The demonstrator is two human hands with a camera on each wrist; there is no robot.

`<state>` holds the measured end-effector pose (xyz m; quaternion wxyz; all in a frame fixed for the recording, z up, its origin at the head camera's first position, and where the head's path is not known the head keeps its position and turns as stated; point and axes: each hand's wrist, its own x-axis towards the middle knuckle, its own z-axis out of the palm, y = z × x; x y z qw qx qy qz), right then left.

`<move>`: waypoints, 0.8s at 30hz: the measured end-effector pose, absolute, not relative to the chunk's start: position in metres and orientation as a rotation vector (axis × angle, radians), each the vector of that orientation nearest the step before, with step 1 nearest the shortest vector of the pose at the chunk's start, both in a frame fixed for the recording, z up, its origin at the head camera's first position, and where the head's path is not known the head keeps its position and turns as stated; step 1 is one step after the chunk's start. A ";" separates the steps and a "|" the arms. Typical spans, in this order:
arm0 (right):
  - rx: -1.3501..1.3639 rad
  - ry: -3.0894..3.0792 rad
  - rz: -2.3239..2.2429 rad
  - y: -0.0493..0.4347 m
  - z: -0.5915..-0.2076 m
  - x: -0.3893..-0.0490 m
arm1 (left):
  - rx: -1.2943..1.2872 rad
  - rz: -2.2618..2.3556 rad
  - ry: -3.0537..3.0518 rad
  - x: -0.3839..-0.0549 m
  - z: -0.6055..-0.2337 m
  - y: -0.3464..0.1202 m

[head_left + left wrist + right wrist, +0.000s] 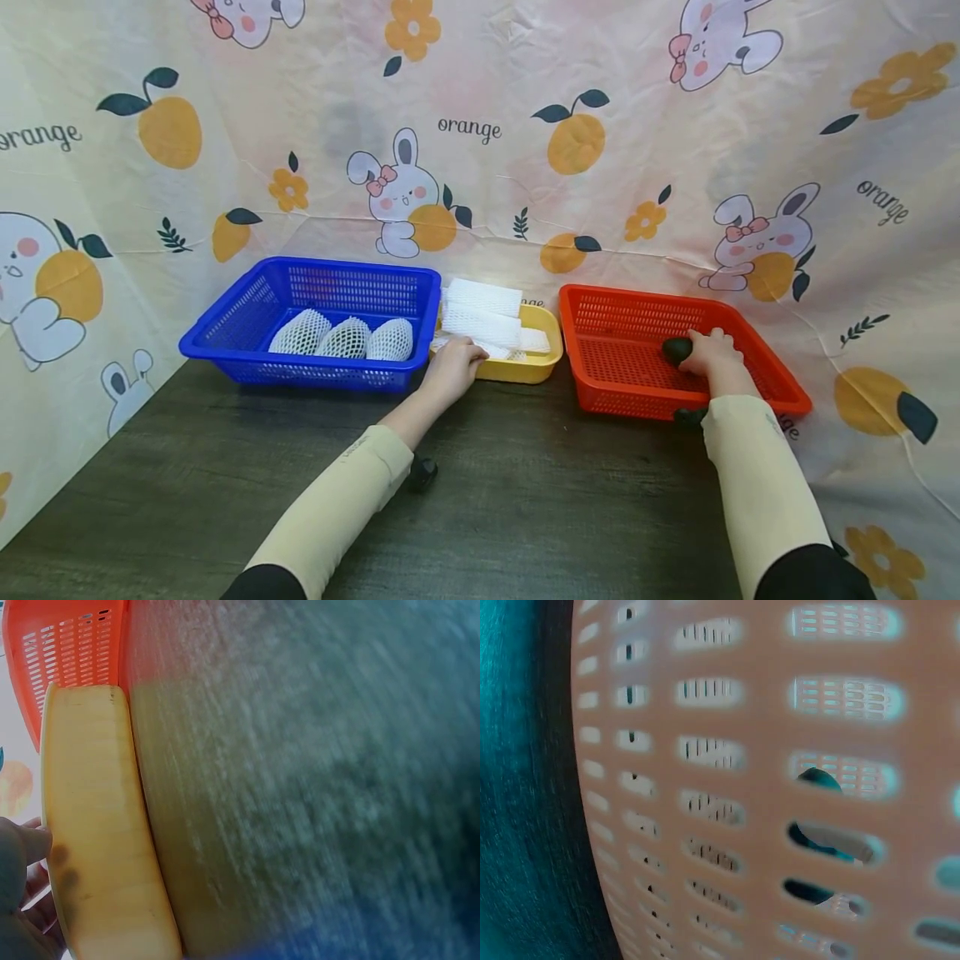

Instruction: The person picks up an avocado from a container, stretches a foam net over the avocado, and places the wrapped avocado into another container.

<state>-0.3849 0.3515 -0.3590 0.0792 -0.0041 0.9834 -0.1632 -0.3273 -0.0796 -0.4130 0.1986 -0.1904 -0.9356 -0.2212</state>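
Note:
My right hand [716, 354] reaches inside the red basket [626, 404] and grips a dark green avocado [677, 350]. Through the slots of the basket wall, the right wrist view shows parts of the avocado [820, 778] and a finger [832, 840]. At the front of the yellow basket [525, 371], my left hand [453, 371] pinches the edge of a white foam net [491, 347]. Its fingertips are small and partly hidden there. In the left wrist view, the left hand [22, 877] is at the yellow basket's rim [46, 772].
On the left stands a blue basket [300, 371] with several pieces in white foam nets [345, 339]; dark green shows through one. More flat foam nets [483, 300] are stacked in the yellow basket. A dark table [562, 500] lies in front, a printed cloth [495, 183] behind.

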 end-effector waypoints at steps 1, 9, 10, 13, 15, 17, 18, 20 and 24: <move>-0.011 2.950 -0.490 0.352 -0.360 -0.385 | -0.532 -0.615 -2.618 -0.328 -0.413 -0.080; -0.063 2.913 -0.488 0.356 -0.364 -0.389 | -0.529 -0.627 -2.615 -0.328 -0.414 -0.080; -0.057 2.912 -0.491 0.356 -0.363 -0.389 | -0.527 -0.625 -2.614 -0.328 -0.414 -0.080; -0.004 2.893 -0.524 0.356 -0.362 -0.390 | -0.525 -0.621 -2.611 -0.329 -0.415 -0.081; 0.024 2.880 -0.532 0.357 -0.362 -0.390 | -0.527 -0.618 -2.608 -0.329 -0.415 -0.081; 0.037 2.875 -0.537 0.357 -0.363 -0.390 | -0.531 -0.616 -2.603 -0.329 -0.416 -0.081; 0.032 2.878 -0.533 0.358 -0.363 -0.391 | -0.532 -0.615 -2.602 -0.329 -0.416 -0.081; 0.007 2.893 -0.522 0.358 -0.364 -0.393 | -0.538 -0.618 -2.597 -0.329 -0.416 -0.080; -0.028 2.907 -0.543 0.359 -0.366 -0.398 | -0.537 -0.627 -2.591 -0.329 -0.417 -0.080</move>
